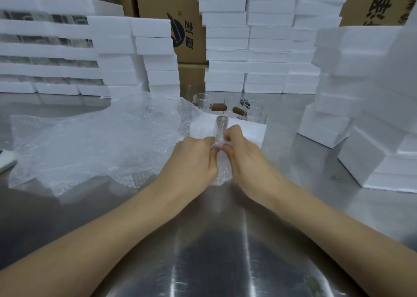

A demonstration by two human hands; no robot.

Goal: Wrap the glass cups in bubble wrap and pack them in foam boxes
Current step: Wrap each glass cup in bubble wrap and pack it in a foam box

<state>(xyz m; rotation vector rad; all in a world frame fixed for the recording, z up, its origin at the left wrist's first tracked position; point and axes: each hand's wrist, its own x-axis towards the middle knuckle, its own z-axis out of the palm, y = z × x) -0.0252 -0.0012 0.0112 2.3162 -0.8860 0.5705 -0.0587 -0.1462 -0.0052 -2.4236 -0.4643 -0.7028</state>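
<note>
My left hand (pixel 194 159) and my right hand (pixel 242 152) meet at the table's middle, both gripping a bubble-wrapped piece (pixel 220 131) that sticks up between them. Its content is blurred by the wrap; the cup body is hidden under my hands. A heap of loose bubble wrap (pixel 90 148) spreads to the left. Behind my hands stand several bare glass cups (pixel 253 110) with brown wooden handles (pixel 218 107), beyond a white foam box (pixel 250 131) lying flat.
Stacks of white foam boxes (pixel 252 48) wall the back and the right (pixel 361 98) of the steel table (pixel 214 240). More foam stacks (pixel 135 48) stand at the back left, with cardboard cartons (pixel 162 8) behind. A white object (pixel 5 161) lies at the left edge.
</note>
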